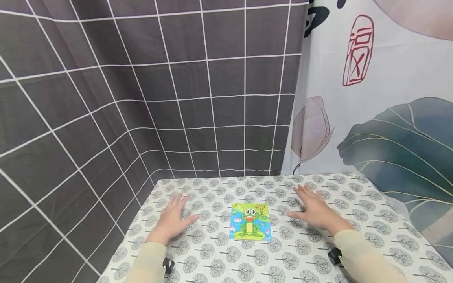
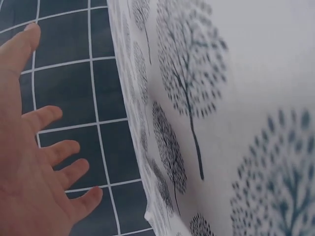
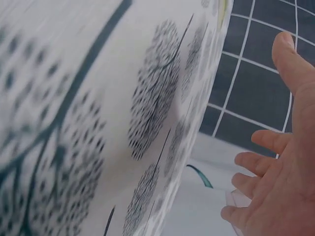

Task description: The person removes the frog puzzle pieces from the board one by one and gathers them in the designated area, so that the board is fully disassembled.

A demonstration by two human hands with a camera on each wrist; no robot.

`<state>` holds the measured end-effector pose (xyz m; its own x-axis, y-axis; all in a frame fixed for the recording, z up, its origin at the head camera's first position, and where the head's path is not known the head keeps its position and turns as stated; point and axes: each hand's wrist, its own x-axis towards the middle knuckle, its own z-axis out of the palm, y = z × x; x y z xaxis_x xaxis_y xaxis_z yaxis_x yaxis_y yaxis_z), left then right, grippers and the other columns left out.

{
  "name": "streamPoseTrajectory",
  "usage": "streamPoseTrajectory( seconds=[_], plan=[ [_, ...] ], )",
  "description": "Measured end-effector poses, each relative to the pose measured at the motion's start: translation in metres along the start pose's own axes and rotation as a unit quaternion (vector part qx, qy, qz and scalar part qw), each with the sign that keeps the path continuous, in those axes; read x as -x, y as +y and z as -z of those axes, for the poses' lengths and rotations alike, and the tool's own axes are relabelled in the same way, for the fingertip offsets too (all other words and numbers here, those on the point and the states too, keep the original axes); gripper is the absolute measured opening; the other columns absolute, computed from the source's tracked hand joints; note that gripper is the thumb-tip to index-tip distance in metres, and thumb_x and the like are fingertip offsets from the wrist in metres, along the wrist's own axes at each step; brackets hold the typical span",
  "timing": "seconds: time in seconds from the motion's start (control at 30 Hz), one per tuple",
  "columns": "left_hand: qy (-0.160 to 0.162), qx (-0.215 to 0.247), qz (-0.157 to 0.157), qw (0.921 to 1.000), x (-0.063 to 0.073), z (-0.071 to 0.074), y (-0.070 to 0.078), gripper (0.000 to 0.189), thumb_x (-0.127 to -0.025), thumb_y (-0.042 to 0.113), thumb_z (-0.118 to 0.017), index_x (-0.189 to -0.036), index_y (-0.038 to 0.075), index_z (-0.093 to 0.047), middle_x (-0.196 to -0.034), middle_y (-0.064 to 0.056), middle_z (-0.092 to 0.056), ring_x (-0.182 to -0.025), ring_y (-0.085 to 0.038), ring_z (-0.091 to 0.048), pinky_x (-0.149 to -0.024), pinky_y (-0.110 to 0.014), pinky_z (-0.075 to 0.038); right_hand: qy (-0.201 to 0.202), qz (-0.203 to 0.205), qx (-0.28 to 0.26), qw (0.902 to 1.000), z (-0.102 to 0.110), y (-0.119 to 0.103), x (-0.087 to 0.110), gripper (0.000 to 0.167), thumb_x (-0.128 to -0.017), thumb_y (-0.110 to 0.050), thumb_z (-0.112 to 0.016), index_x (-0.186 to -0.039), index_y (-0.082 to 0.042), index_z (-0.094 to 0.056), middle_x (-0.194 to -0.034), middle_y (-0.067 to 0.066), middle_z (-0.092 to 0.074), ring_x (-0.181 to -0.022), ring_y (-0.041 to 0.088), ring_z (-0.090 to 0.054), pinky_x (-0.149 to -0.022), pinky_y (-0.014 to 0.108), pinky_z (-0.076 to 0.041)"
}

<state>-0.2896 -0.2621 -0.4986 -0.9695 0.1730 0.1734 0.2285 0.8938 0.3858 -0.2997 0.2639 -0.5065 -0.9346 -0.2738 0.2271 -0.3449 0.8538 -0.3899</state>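
A square picture puzzle with a green frog [image 1: 250,222] lies flat near the middle of the table, its scene in bright blue, green and yellow. To its left is my left hand [image 1: 172,220], palm down with fingers spread and nothing in it. My right hand [image 1: 314,208] is on the other side, likewise spread, its thumb pointing toward the frog picture. Both hands are apart from the picture. In the left wrist view the fingers [image 2: 74,172] are loosely extended; the right wrist view shows the same of the other hand's fingers [image 3: 251,182].
A white cloth with grey tree prints covers the table [image 1: 212,271]. Behind and to the left hangs a dark curtain [image 1: 226,114] with a white grid. At the right hangs a white curtain [image 1: 332,63] with leaf and flower prints. Each wrist carries a small black device [image 1: 168,266].
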Motion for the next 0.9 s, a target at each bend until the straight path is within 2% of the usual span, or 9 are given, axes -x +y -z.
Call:
streamPoseTrajectory(
  seconds=[0.17, 0.33, 0.53, 0.7, 0.9],
  plan=[
    [-0.002, 0.03, 0.004, 0.9995, 0.002, -0.004, 0.006, 0.087, -0.092, 0.059, -0.073, -0.162, 0.02, -0.041, -0.168, -0.018, -0.031, -0.151, -0.048, -0.03, -0.116, -0.076, -0.026, 0.004, 0.008, 0.007, 0.9999, -0.005, -0.007, -0.007, 0.1, -0.086, -0.053, -0.082, -0.158, 0.001, -0.038, -0.161, 0.028, -0.038, -0.146, 0.055, -0.033, -0.12, 0.075, -0.019],
    [-0.006, 0.051, 0.006, 0.9987, 0.003, -0.008, 0.014, 0.08, -0.092, 0.051, -0.076, -0.159, 0.019, -0.046, -0.168, -0.015, -0.033, -0.151, -0.044, -0.032, -0.118, -0.07, -0.032, 0.007, 0.005, -0.015, 0.9998, -0.008, -0.017, -0.015, 0.096, -0.086, -0.048, -0.085, -0.157, 0.0, -0.041, -0.157, 0.026, -0.045, -0.142, 0.053, -0.042, -0.116, 0.074, -0.03],
    [-0.03, 0.084, 0.004, 0.996, 0.005, -0.01, 0.029, 0.075, -0.093, 0.043, -0.077, -0.156, 0.013, -0.049, -0.169, -0.018, -0.027, -0.151, -0.047, -0.031, -0.116, -0.069, -0.035, -0.004, 0.006, -0.031, 0.9995, -0.012, -0.029, -0.024, 0.092, -0.087, -0.05, -0.082, -0.156, -0.003, -0.045, -0.157, 0.026, -0.046, -0.142, 0.053, -0.042, -0.116, 0.073, -0.03],
    [-0.035, 0.088, -0.018, 0.9954, 0.003, -0.016, 0.04, 0.07, -0.094, 0.034, -0.077, -0.153, 0.007, -0.051, -0.163, -0.022, -0.036, -0.147, -0.048, -0.038, -0.117, -0.067, -0.036, -0.008, 0.017, -0.039, 0.9991, -0.02, -0.038, -0.032, 0.087, -0.088, -0.047, -0.082, -0.153, 0.0, -0.048, -0.154, 0.027, -0.048, -0.143, 0.052, -0.041, -0.118, 0.072, -0.029],
    [-0.054, 0.096, -0.027, 0.9936, 0.003, -0.025, 0.051, 0.065, -0.095, 0.031, -0.077, -0.15, 0.007, -0.054, -0.161, -0.022, -0.04, -0.145, -0.048, -0.041, -0.118, -0.065, -0.036, -0.011, 0.025, -0.056, 0.9981, -0.026, -0.051, -0.039, 0.074, -0.091, -0.035, -0.082, -0.148, 0.002, -0.053, -0.151, 0.026, -0.052, -0.14, 0.049, -0.046, -0.117, 0.07, -0.034]
  ],
)
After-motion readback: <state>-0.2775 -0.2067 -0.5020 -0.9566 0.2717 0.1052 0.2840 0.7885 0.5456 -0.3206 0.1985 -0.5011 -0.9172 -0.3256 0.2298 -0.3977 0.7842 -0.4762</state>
